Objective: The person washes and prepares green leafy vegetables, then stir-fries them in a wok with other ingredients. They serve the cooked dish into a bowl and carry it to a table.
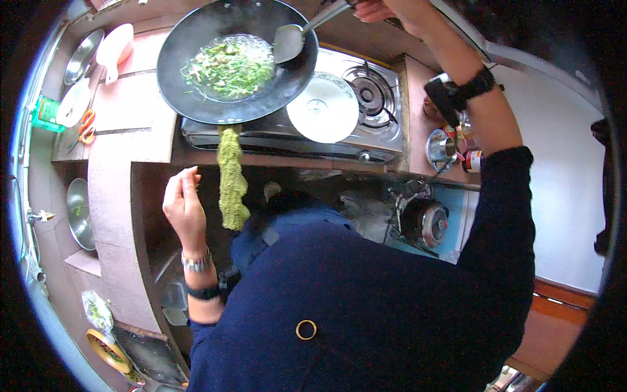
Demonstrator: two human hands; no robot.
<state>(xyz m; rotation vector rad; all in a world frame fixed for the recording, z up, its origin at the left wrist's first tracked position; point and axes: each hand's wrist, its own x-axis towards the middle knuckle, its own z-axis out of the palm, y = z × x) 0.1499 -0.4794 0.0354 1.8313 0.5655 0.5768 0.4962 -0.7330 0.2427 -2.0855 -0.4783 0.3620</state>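
Observation:
Chopped green leaves [232,71] lie in bubbling liquid in a black wok [176,93], with steam above. At the top edge my right hand [379,12] is at the handle end of a metal spatula [289,43], partly cut off by the picture's edge. The spatula's blade rests over the wok's right side. My left hand [185,201] is raised below the wok, fingers drawn together, touching neither the wok nor its cloth-wrapped handle [232,179]. Whether something small is between the fingertips cannot be told. A white plate [323,108] sits on the gas stove [392,78], right of the wok.
Orange-handled scissors [87,127], a pink colander-like vessel [116,49] and a green container [48,114] stand at the left. A steel bowl [82,214] is in the sink area. Right of the stove are a metal cup [442,146] and jars [472,160]; a lidded pot [433,225] stands lower.

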